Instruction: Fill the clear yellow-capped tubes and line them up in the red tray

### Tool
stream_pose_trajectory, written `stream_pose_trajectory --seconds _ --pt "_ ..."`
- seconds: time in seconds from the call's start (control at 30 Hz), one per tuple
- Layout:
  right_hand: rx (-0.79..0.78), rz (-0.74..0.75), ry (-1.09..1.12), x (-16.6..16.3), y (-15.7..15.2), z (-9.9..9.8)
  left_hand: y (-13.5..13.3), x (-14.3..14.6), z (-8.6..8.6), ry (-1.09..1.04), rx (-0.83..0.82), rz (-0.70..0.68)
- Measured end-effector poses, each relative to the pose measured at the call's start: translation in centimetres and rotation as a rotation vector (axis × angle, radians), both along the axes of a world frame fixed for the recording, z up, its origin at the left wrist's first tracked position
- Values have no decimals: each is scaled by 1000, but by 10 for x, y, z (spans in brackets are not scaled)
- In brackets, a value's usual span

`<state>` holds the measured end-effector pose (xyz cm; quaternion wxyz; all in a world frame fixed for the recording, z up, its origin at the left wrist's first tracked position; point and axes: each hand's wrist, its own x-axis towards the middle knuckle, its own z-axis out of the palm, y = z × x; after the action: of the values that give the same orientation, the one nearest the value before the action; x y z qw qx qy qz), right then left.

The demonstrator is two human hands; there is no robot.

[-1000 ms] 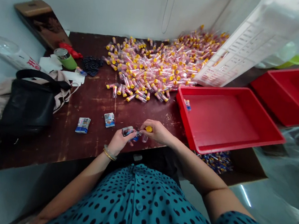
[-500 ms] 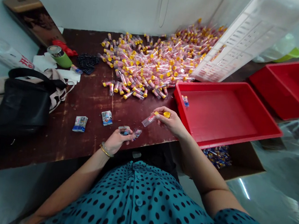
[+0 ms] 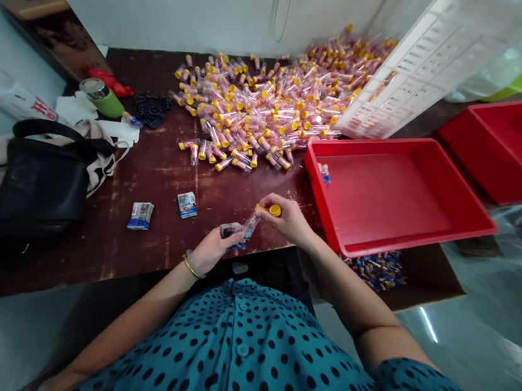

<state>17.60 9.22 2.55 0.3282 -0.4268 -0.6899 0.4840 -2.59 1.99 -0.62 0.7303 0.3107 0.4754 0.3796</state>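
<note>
My right hand (image 3: 284,218) pinches a small clear tube (image 3: 250,223) with a yellow end near its mouth and a yellow cap (image 3: 275,210) between the fingers. My left hand (image 3: 219,246) is closed around a small stack of printed packets (image 3: 229,230). The tube's lower end meets the packets at the left fingertips; whether one packet is inside it I cannot tell. On the table to the left lie two small stacks of printed cards or packets, a nearer stack (image 3: 187,205) and a farther-left stack (image 3: 140,215).
A large heap of yellow-capped tubes (image 3: 262,110) covers the table's back. On the right stands a red tray (image 3: 399,193) with one small tube (image 3: 324,173) inside, beside a white basket (image 3: 399,79) and a red bin (image 3: 509,150). A black bag (image 3: 41,184) lies left.
My right hand has moved left and slightly down, bringing the tube against the packets. My left hand has shifted a little right toward it.
</note>
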Motion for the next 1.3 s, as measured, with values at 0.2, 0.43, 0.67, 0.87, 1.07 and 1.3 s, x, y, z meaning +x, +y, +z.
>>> stream_pose_trajectory --seconds 0.2,0.43,0.67,0.87,1.07,1.3 --pt "-97 -52 27 -4 -29 -19 -3 9 2 -67 -78 -14" --pt "-172 -89 96 -2 -48 -20 -2 21 12 1 -19 79" --pt "-214 -89 220 -3 -46 -17 0 25 14 -10 -30 111" --pt "-335 -116 367 -2 -46 -20 0 29 10 -85 -122 136" --pt "-211 80 265 3 -54 -20 3 35 12 -190 -157 184" --pt "-98 78 156 2 -59 -23 3 36 20 -174 -164 194"
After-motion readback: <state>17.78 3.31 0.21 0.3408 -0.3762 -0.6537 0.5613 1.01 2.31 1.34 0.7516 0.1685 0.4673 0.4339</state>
